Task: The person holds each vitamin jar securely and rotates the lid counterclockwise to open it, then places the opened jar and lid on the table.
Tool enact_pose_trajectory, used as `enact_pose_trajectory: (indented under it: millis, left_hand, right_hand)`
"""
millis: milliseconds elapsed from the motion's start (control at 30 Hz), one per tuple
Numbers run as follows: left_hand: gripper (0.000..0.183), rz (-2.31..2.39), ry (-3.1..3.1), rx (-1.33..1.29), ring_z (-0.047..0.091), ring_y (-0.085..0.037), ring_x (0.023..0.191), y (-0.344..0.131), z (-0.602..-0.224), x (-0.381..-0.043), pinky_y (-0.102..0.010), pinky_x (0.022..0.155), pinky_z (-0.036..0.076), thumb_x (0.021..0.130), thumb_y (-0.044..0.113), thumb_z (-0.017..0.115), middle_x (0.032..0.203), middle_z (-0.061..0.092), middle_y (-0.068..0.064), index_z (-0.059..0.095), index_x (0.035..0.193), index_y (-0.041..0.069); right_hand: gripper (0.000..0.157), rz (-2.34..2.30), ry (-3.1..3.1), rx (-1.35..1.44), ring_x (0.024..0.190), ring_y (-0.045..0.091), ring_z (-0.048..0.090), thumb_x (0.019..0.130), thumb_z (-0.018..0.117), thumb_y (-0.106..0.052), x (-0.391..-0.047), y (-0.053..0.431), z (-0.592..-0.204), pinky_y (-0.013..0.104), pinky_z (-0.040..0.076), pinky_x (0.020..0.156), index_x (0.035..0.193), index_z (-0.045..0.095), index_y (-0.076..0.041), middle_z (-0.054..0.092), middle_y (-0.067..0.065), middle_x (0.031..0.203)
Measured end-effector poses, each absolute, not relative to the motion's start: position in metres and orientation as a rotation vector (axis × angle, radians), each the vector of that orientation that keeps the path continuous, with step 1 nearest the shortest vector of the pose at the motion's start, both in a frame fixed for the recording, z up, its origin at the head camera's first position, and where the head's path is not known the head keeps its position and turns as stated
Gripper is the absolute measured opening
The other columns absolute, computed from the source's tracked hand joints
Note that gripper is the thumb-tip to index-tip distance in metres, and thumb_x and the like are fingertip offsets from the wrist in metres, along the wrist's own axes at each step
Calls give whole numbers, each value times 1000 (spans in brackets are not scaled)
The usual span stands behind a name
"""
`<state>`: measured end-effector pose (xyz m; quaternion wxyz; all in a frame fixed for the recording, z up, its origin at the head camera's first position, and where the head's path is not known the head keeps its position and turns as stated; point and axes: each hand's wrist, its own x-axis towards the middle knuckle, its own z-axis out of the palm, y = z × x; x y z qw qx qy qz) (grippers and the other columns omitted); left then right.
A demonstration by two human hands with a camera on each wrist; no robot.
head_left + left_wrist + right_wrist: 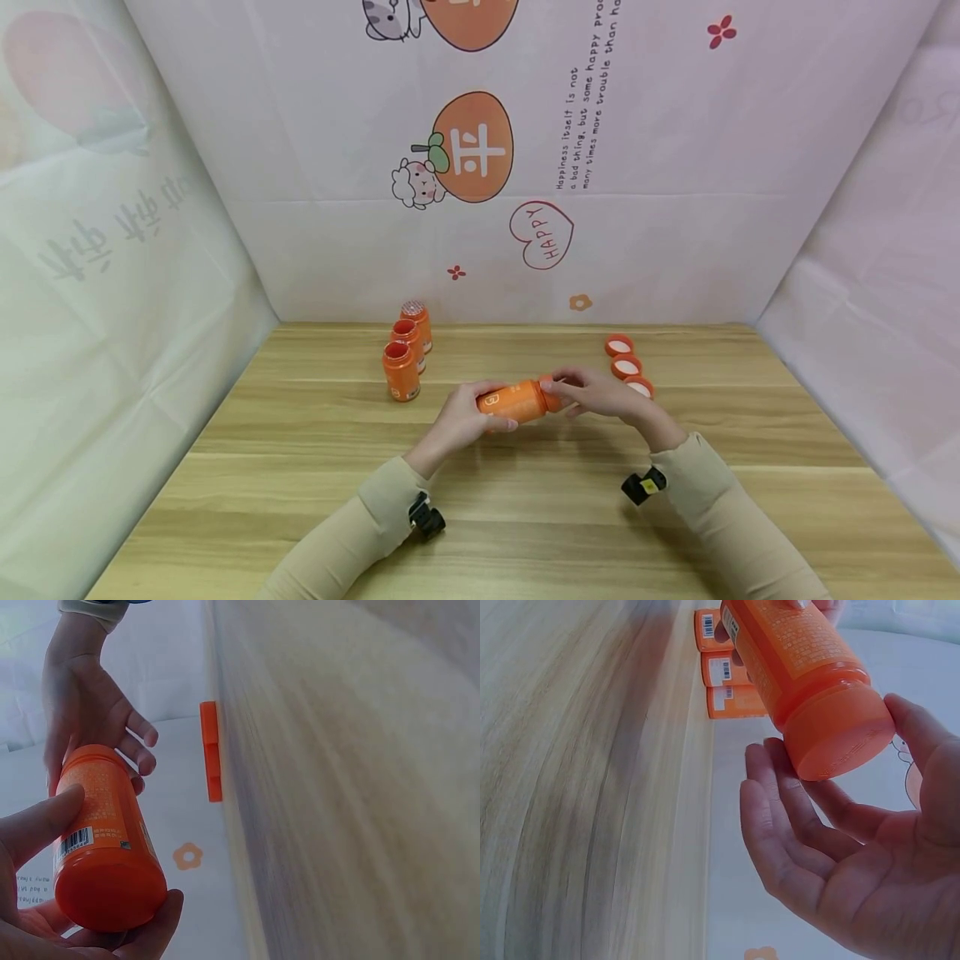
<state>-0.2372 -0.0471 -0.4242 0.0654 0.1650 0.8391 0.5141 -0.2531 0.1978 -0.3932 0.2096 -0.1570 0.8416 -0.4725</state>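
Observation:
My left hand [459, 417] holds an orange plastic bottle [513, 403] by its body, tilted in the air above the wooden table. The bottle's lower end and barcode label face the left wrist view, with thumb and fingers around it. An orange screw cap [840, 731] sits on the bottle's neck, pointing to the right. My right hand [600, 392] pinches this cap between thumb and fingertips; the other fingers are loosely bent beneath it. In the right wrist view the cap's top shows faint raised lettering.
Three orange bottles without caps stand in a row at the back left; the front bottle [401, 372] is nearest me. The rear one has a silvery top. Three orange caps [626, 367], white insides up, lie at the back right. Printed white cloth [660, 250] walls the table [300, 467].

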Motion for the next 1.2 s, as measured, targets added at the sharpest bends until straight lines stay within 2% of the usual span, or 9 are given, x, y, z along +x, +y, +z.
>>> enact_pose_trajectory:
  millis: [267,733,967,1200]
  left_hand:
    - [57,1549,2526,491,55,-18,94,-46,-424,-237,-35,80,44,68,27,83,113,64,-4,65,121,16]
    - [59,1550,2504,466,55,-19,95,-46,-424,-236,-35,81,44,68,27,84,114,63,-3,63,123,16]
    - [60,1542,2499,457,54,-19,96,-46,-425,-237,-35,82,43,68,27,84,115,63,-3,63,123,15]
    - [59,1543,2509,456,54,-19,96,-47,-426,-238,-36,83,43,68,28,84,115,63,-3,63,123,16]
  right_hand:
    - [58,-1317,2357,-439,101,22,61,91,60,-41,-252,200,-393,44,52,86,132,48,-2,55,19,123]
    - [52,-1317,2395,-544,103,25,59,87,68,-32,-249,204,-387,48,51,88,130,52,-8,55,18,125]
    - [53,-1317,2430,-597,106,25,59,83,73,-30,-251,207,-388,37,52,84,128,54,-11,56,13,125]
    - [50,-1357,2407,-590,110,28,58,82,74,-28,-249,206,-387,37,51,86,126,55,-15,55,12,127]
